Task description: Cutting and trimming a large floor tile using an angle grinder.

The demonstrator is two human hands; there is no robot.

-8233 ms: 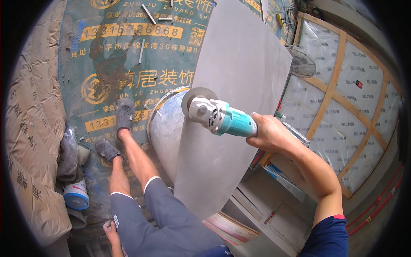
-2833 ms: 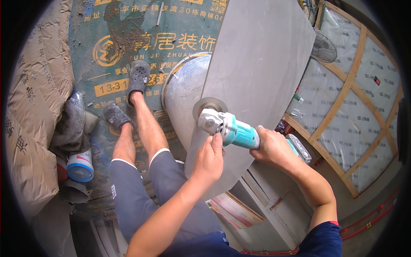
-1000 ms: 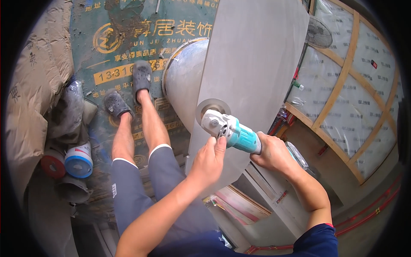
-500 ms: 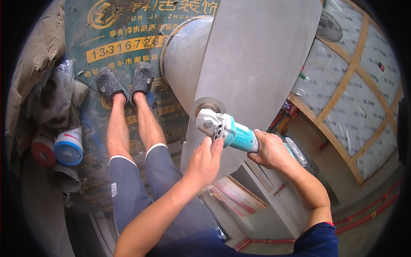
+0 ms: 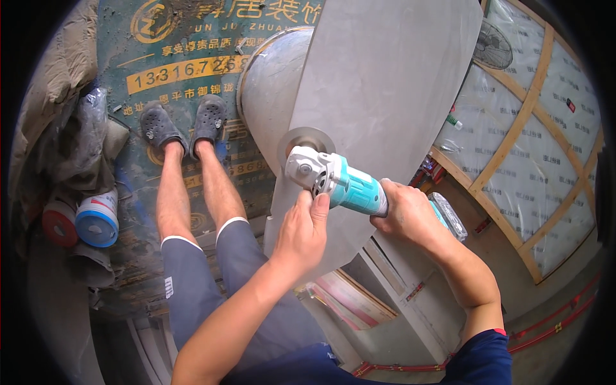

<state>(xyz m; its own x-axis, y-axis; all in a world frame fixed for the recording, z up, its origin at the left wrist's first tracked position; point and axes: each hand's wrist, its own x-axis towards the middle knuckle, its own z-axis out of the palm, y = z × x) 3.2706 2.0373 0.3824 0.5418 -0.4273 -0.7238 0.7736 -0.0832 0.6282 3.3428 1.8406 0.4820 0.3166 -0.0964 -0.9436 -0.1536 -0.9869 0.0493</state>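
My right hand [image 5: 404, 215] is wrapped round the rear body of a teal and silver cordless angle grinder [image 5: 356, 191]. My left hand [image 5: 301, 234] is closed at the grinder's head, thumb raised; its fingertips are partly hidden. The grinder's round disc [image 5: 307, 136] sits at the left edge of a large grey slab [image 5: 375, 83]; I cannot tell whether it touches it. Under and left of the slab is a rounded metal drum or tub [image 5: 269, 90].
My legs end in grey clogs [image 5: 165, 125] on printed green floor covering [image 5: 122, 38]. At left lie brown paper [image 5: 45, 109], plastic bags and buckets [image 5: 96, 221]. A wood-framed, film-covered panel [image 5: 532, 179], a fan [image 5: 494, 45] and red pipes [image 5: 545, 332] are at right.
Since the earliest frame my left hand has risen from beside my leg onto the grinder. In the last second the disc shifted slightly up and left, and my left foot moved beside the right.
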